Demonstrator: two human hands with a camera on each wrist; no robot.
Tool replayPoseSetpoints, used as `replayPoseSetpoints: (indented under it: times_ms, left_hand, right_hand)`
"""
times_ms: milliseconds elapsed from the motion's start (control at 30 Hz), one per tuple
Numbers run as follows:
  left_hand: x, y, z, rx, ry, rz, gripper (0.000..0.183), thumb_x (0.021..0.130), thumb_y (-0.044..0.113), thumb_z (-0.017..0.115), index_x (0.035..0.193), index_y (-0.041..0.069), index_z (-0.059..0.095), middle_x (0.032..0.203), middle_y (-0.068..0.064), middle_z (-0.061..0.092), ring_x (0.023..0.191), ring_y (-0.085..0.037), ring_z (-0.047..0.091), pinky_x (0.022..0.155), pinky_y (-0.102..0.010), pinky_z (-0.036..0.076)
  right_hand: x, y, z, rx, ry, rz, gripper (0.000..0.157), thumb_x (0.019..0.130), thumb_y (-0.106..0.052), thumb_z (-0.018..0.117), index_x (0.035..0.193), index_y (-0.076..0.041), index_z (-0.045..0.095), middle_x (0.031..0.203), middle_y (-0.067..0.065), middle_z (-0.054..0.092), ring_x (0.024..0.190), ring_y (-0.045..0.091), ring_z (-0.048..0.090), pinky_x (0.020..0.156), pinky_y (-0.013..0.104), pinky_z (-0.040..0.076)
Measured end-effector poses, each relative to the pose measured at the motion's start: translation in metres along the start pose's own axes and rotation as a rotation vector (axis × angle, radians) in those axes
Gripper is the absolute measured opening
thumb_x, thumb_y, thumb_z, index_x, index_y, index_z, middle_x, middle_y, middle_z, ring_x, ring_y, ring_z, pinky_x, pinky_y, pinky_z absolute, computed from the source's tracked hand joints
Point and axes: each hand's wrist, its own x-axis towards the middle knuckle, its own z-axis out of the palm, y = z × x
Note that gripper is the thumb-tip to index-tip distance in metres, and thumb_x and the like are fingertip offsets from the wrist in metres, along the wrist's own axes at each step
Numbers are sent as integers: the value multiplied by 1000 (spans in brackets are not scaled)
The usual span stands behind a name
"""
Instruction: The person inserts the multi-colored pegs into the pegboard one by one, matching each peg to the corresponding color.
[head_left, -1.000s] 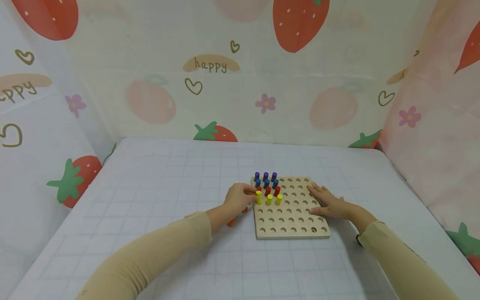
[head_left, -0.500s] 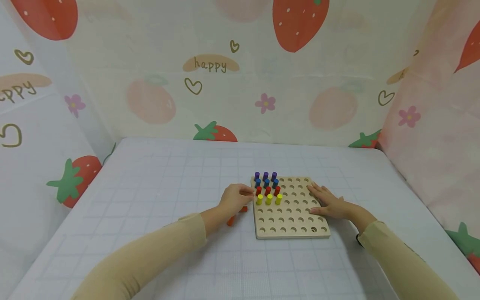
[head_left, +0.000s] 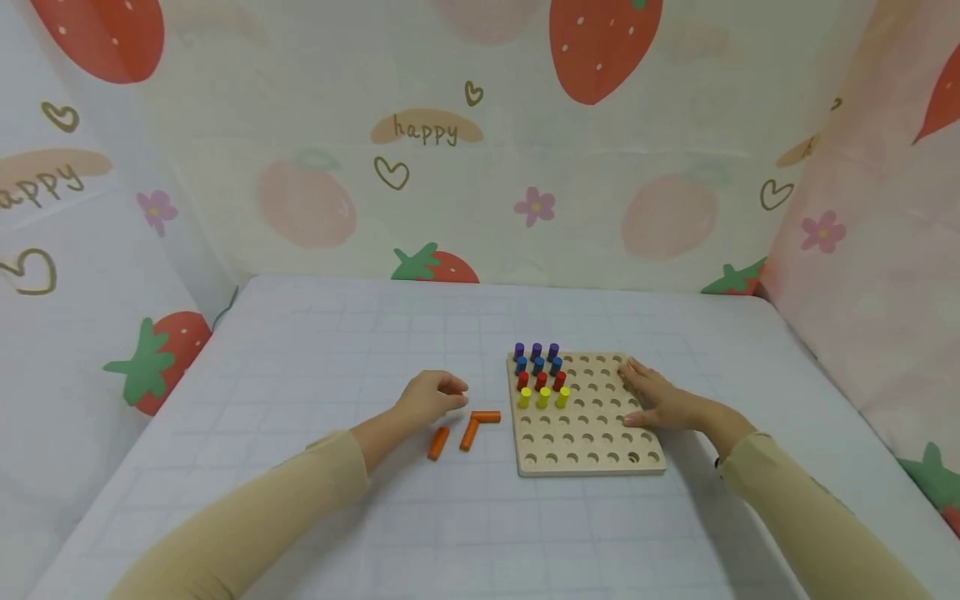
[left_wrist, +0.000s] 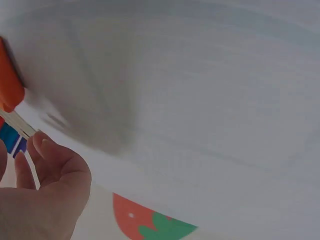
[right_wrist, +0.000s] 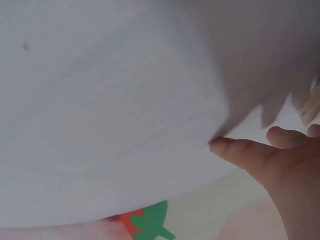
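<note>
A wooden pegboard (head_left: 592,467) lies on the table, with rows of purple pegs (head_left: 536,352), blue pegs (head_left: 538,367), red pegs (head_left: 542,382) and yellow pegs (head_left: 543,398) standing at its far left. My left hand (head_left: 431,398) is left of the board, fingers loosely bent and holding nothing, just above the orange pegs (head_left: 469,434) lying on the table. In the left wrist view an orange peg (left_wrist: 9,80) shows close by the left hand (left_wrist: 55,185). My right hand (head_left: 663,400) rests on the board's right edge, fingers spread.
The table (head_left: 360,333) is covered with a pale checked cloth. A printed curtain (head_left: 480,208) with strawberries and hearts stands behind and at both sides. Bare holes fill the board's right and near parts.
My left hand let go of a yellow peg, now standing level with the other yellow ones, and drew back left, uncovering the orange pegs. The right hand stayed on the board.
</note>
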Motion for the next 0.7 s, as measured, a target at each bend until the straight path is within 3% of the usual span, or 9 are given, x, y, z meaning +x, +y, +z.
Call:
replayPoseSetpoints:
  times_ms: [133, 233, 367, 567, 700]
  left_hand:
    - [-2, -14, -13, 22, -15, 23, 25, 92, 10, 67, 114, -1, 67, 108, -9, 67, 100, -23, 59, 88, -36, 48]
    - [-1, -21, -20, 12, -66, 9, 27, 93, 13, 66, 117, 0, 66, 109, -8, 66, 98, -21, 58, 87, -35, 48]
    - [-1, -24, -29, 20, -183, -9, 32, 94, 17, 66, 122, 3, 64, 114, -7, 64, 101, -20, 56, 91, -36, 45]
    - [3, -24, -41, 69, -389, 17, 42, 90, 17, 70, 129, 5, 61, 125, -5, 60, 116, -20, 51, 102, -39, 37]
    - [6, -26, -49, 76, -479, 8, 50, 85, 15, 76, 131, 5, 58, 133, -5, 56, 119, -20, 47, 105, -37, 34]
  right_hand:
    - [4, -3, -4, 32, -51, 13, 93, 91, -31, 69, 149, 11, 11, 153, 35, -7, 137, 57, -8, 104, 71, 3]
    - [6, -4, -5, 59, -82, 52, 93, 91, -31, 69, 151, 8, 9, 154, 33, -11, 138, 54, -11, 105, 71, 1]
    - [6, -5, -4, 79, -87, 82, 94, 91, -31, 69, 152, 7, 8, 154, 31, -12, 138, 53, -13, 105, 70, 0]
    - [3, -3, -2, 112, -73, 80, 93, 91, -28, 69, 152, 6, 7, 154, 31, -14, 138, 53, -14, 103, 72, -1]
    - [4, -4, -1, 114, -68, 72, 94, 91, -29, 69, 152, 7, 7, 154, 31, -14, 138, 53, -14, 103, 72, -2]
